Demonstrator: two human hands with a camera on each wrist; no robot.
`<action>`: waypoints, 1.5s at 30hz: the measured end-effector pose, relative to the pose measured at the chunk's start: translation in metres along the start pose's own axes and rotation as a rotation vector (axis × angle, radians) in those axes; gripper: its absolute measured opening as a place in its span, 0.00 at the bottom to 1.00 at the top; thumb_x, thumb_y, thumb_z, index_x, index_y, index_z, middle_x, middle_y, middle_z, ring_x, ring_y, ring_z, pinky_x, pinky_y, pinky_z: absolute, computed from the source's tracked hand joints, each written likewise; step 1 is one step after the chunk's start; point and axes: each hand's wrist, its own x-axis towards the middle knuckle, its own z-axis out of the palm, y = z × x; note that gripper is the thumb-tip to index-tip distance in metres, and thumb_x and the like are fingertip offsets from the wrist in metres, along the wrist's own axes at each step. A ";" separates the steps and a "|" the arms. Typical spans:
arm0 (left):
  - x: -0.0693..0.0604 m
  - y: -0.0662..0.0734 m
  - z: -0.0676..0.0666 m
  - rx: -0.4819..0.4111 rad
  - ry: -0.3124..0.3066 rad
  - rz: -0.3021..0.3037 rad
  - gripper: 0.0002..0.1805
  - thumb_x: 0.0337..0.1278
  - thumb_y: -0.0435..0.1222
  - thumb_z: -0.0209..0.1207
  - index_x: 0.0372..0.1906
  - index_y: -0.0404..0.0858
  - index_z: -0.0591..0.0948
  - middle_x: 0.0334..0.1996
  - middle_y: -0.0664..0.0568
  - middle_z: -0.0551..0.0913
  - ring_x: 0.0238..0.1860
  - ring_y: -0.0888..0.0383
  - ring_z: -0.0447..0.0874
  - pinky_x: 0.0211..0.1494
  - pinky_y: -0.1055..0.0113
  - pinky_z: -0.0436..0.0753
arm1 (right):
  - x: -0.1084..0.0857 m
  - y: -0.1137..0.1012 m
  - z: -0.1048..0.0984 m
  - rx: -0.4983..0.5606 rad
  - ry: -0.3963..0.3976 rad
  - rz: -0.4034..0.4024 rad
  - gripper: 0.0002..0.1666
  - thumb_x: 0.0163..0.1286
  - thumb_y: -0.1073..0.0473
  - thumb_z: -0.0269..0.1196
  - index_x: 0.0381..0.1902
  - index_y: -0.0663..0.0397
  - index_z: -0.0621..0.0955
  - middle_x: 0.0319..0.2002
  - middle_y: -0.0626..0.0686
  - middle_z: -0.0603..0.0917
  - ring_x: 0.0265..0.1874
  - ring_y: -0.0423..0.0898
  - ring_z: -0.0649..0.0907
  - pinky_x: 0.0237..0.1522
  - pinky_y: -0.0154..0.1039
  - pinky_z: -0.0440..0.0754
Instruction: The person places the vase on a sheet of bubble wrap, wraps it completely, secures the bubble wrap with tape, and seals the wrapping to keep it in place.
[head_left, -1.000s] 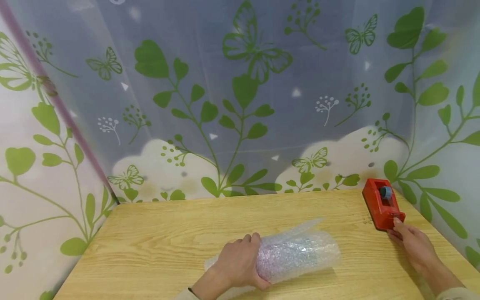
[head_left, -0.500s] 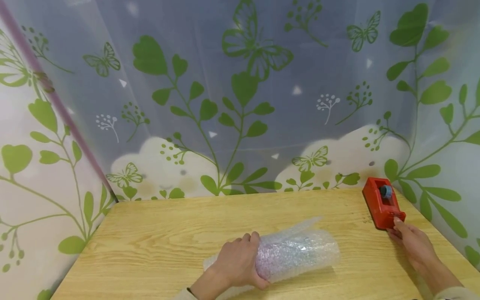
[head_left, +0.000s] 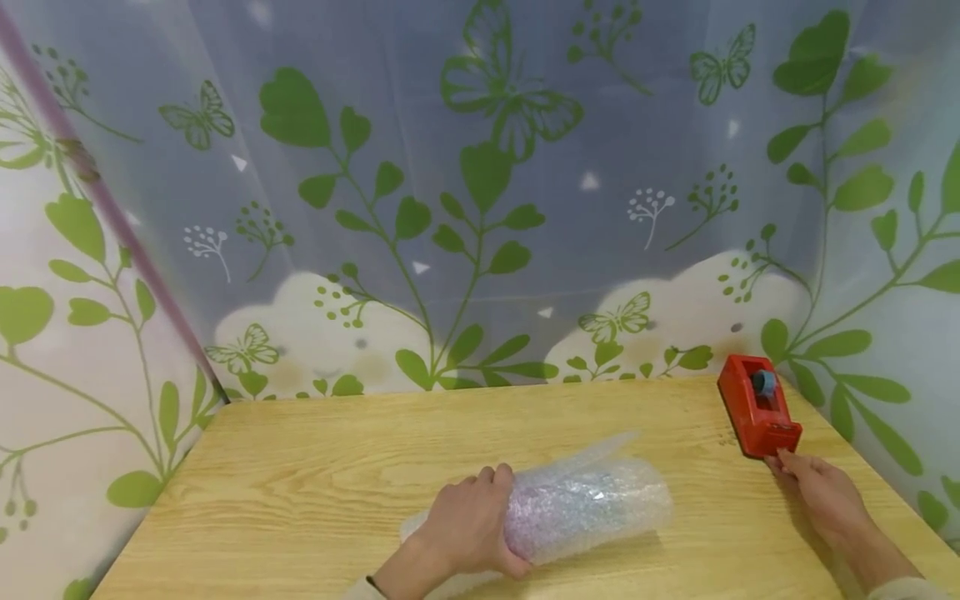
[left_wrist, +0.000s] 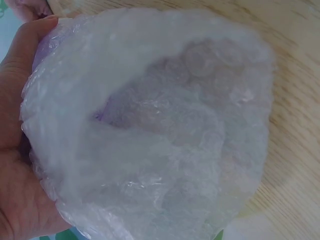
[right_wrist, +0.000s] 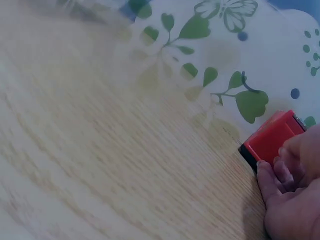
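A bubble-wrapped bundle (head_left: 577, 508) lies slanted on the table, with something purple and bluish showing through; its kind is hidden. My left hand (head_left: 468, 525) grips the bundle's left part, fingers over the top and thumb at the near side. In the left wrist view the bundle's open end (left_wrist: 165, 115) shows loose layers of wrap. A red tape dispenser (head_left: 757, 408) with a small tape roll (head_left: 763, 383) stands at the right. My right hand (head_left: 832, 504) is at its near, cutter end, thumb and fingertips pinched together at the tape; the strip is too faint to see.
The wood-grain table (head_left: 315, 458) reaches back to a patterned curtain (head_left: 375, 208) with green leaves and butterflies. More of this fabric hangs along the left and right sides. A loose flap of wrap (head_left: 600, 450) sticks up behind the bundle.
My right thumb has slipped down from the dispenser's cutter edge to just in front of it. The left hand keeps its grip on the bundle. The head view has shifted slightly.
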 end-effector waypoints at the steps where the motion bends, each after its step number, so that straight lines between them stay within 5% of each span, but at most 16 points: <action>1: 0.000 0.000 0.000 0.003 0.001 -0.001 0.41 0.22 0.64 0.70 0.38 0.41 0.67 0.24 0.57 0.67 0.21 0.61 0.69 0.19 0.68 0.69 | -0.001 0.001 0.002 -0.087 0.029 -0.004 0.33 0.75 0.43 0.43 0.49 0.73 0.74 0.39 0.37 0.79 0.43 0.30 0.78 0.52 0.35 0.75; 4: -0.001 -0.001 -0.001 0.013 0.000 -0.008 0.42 0.22 0.65 0.70 0.38 0.41 0.67 0.23 0.57 0.66 0.20 0.62 0.67 0.18 0.69 0.68 | -0.004 0.001 0.007 -0.243 0.053 -0.006 0.46 0.73 0.35 0.40 0.59 0.78 0.66 0.52 0.48 0.78 0.62 0.46 0.70 0.62 0.48 0.65; 7: -0.001 -0.001 -0.001 0.017 -0.003 -0.010 0.42 0.22 0.65 0.70 0.37 0.41 0.67 0.23 0.58 0.65 0.19 0.62 0.66 0.18 0.69 0.68 | -0.005 -0.001 0.010 -0.293 0.044 -0.003 0.51 0.71 0.32 0.38 0.63 0.79 0.62 0.64 0.64 0.67 0.65 0.52 0.65 0.63 0.55 0.59; 10: 0.000 -0.001 -0.001 0.017 -0.009 -0.010 0.42 0.22 0.66 0.70 0.38 0.41 0.67 0.24 0.57 0.66 0.20 0.62 0.68 0.18 0.69 0.69 | -0.007 -0.002 0.010 -0.324 0.040 -0.016 0.52 0.71 0.31 0.37 0.63 0.80 0.62 0.63 0.70 0.66 0.50 0.34 0.77 0.61 0.51 0.66; 12: 0.001 -0.001 -0.001 0.018 -0.011 -0.009 0.43 0.22 0.66 0.70 0.39 0.41 0.67 0.24 0.57 0.67 0.21 0.61 0.69 0.19 0.69 0.70 | -0.008 -0.002 0.010 -0.300 0.030 -0.039 0.50 0.72 0.33 0.37 0.61 0.79 0.64 0.59 0.65 0.73 0.39 0.22 0.75 0.55 0.42 0.74; 16: 0.002 0.000 -0.001 0.023 -0.010 -0.008 0.43 0.21 0.66 0.70 0.40 0.41 0.68 0.26 0.56 0.69 0.23 0.60 0.72 0.20 0.68 0.71 | -0.011 -0.002 0.010 -0.199 0.003 -0.078 0.42 0.74 0.36 0.38 0.53 0.75 0.70 0.45 0.49 0.77 0.34 0.20 0.74 0.41 0.26 0.78; 21: 0.002 0.000 0.000 0.020 -0.019 -0.008 0.43 0.21 0.66 0.70 0.40 0.41 0.68 0.26 0.56 0.69 0.23 0.60 0.72 0.20 0.68 0.71 | -0.020 -0.010 0.019 0.045 -0.096 -0.067 0.30 0.74 0.39 0.44 0.46 0.60 0.77 0.39 0.41 0.77 0.37 0.30 0.80 0.42 0.28 0.79; 27: 0.002 0.001 -0.001 0.017 -0.038 -0.014 0.43 0.21 0.66 0.70 0.41 0.41 0.68 0.26 0.56 0.70 0.24 0.60 0.73 0.21 0.67 0.72 | -0.039 -0.034 0.048 0.179 -0.208 -0.220 0.17 0.76 0.48 0.47 0.44 0.48 0.80 0.40 0.42 0.79 0.40 0.38 0.82 0.43 0.31 0.80; 32: 0.003 0.001 -0.001 0.021 -0.037 -0.015 0.43 0.21 0.66 0.70 0.41 0.41 0.68 0.26 0.56 0.70 0.24 0.60 0.73 0.21 0.67 0.72 | -0.054 -0.060 0.080 0.164 -0.313 -0.341 0.18 0.78 0.53 0.44 0.48 0.48 0.80 0.44 0.42 0.80 0.42 0.40 0.81 0.44 0.32 0.79; 45: 0.002 0.002 0.001 0.054 -0.024 -0.018 0.43 0.21 0.67 0.70 0.40 0.42 0.68 0.26 0.56 0.69 0.24 0.60 0.73 0.20 0.68 0.71 | -0.083 -0.108 0.157 -0.009 -0.531 -0.435 0.22 0.78 0.54 0.45 0.51 0.69 0.75 0.45 0.57 0.76 0.33 0.44 0.78 0.40 0.37 0.80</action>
